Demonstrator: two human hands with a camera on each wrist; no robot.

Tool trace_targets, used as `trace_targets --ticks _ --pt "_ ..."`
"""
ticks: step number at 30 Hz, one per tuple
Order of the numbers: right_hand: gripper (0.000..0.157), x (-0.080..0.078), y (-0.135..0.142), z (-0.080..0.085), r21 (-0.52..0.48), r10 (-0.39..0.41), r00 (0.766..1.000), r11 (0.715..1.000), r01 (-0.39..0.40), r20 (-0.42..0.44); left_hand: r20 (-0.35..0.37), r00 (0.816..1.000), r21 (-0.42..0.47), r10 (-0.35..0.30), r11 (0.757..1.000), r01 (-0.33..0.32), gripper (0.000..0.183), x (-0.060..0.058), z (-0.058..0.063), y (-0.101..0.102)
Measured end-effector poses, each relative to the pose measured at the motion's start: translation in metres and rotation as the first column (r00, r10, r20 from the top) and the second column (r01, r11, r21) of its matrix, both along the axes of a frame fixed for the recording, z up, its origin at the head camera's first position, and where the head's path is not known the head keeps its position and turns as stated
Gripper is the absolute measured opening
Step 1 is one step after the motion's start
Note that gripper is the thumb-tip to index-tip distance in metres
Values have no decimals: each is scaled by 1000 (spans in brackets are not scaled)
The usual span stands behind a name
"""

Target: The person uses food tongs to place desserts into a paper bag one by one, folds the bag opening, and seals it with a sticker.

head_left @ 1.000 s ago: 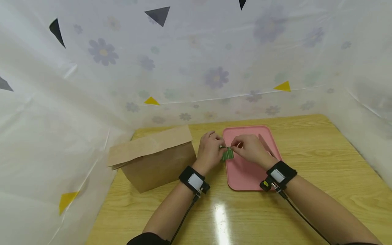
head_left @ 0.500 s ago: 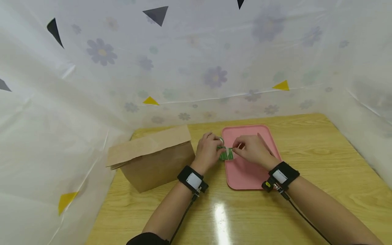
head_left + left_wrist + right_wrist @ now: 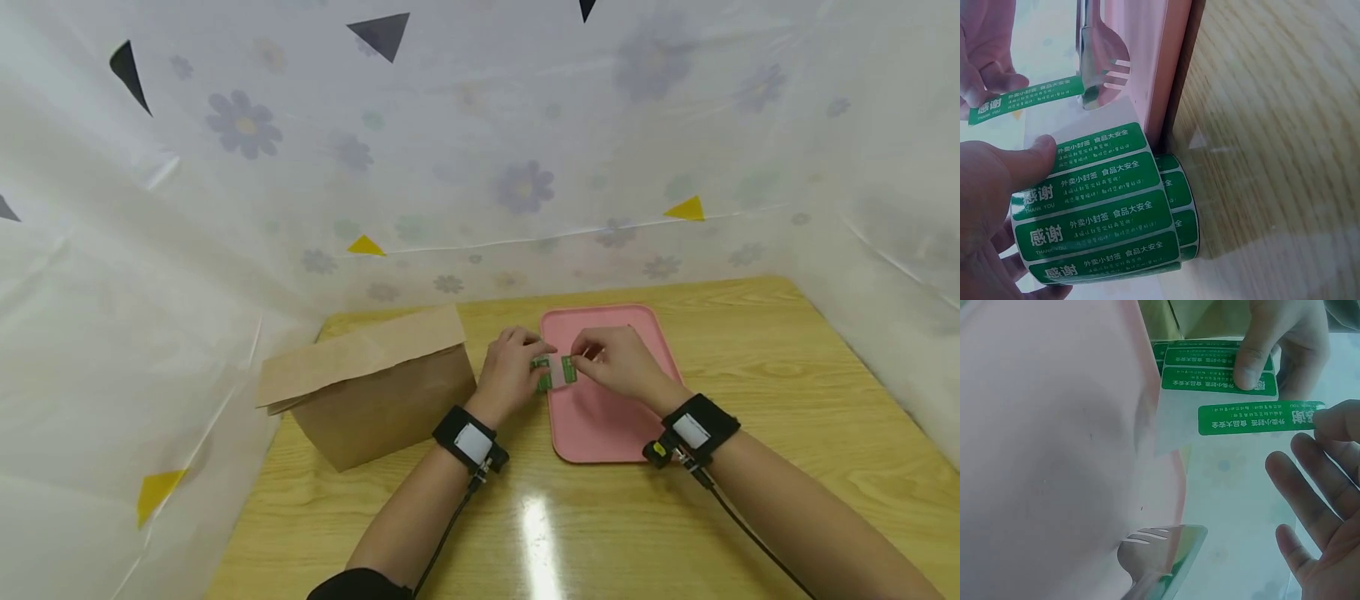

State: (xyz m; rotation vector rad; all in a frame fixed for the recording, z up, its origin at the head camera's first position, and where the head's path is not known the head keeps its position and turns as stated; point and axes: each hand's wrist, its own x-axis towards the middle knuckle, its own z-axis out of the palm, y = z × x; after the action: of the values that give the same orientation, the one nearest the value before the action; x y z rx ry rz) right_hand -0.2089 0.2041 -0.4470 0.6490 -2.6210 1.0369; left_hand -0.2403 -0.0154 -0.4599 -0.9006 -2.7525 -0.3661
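Observation:
My left hand (image 3: 513, 367) holds a roll of green stickers (image 3: 1104, 219) with white print, its thumb pressing the top sticker. The roll stands at the left edge of the pink tray (image 3: 600, 433). A bare strip of pale backing (image 3: 1175, 415) sticks out from the roll. My right hand (image 3: 618, 362) pinches one end of a single green sticker (image 3: 1254, 419) between thumb and finger, and its other fingers spread loosely in the right wrist view. This sticker is held off the backing along most of its length; in the left wrist view its far end comes close to the strip.
A metal fork (image 3: 1113, 65) shows inside the tray, beside a shiny clear-and-green piece (image 3: 1188, 550) in the right wrist view. To the left of my left hand stands a brown paper bag (image 3: 382, 408) with its top folded over. Everything is on a wooden table (image 3: 780, 375).
The sticker has come away from the roll, with pale backing now showing between it and the rest. My right hand has shifted only slightly; the left hand keeps its hold on the roll.

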Motion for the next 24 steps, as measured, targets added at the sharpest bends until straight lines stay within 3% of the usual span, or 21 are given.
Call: trace_targets --ticks 5,13,19,24 --pt "4 -1 -2 2 21 -9 1000 1000 9 -10 7 1000 -8 3 1000 -3 46 0 0 0" --pt "4 -3 -8 5 57 -24 1000 998 24 0 -62 996 60 -58 996 62 18 2 7 -2" --pt "4 -3 -11 9 44 -13 1000 999 12 25 -105 992 53 -63 996 69 14 7 18 -3" --pt "4 -5 -15 14 24 17 1000 1000 -18 19 -183 980 31 -83 995 91 12 18 29 -4"
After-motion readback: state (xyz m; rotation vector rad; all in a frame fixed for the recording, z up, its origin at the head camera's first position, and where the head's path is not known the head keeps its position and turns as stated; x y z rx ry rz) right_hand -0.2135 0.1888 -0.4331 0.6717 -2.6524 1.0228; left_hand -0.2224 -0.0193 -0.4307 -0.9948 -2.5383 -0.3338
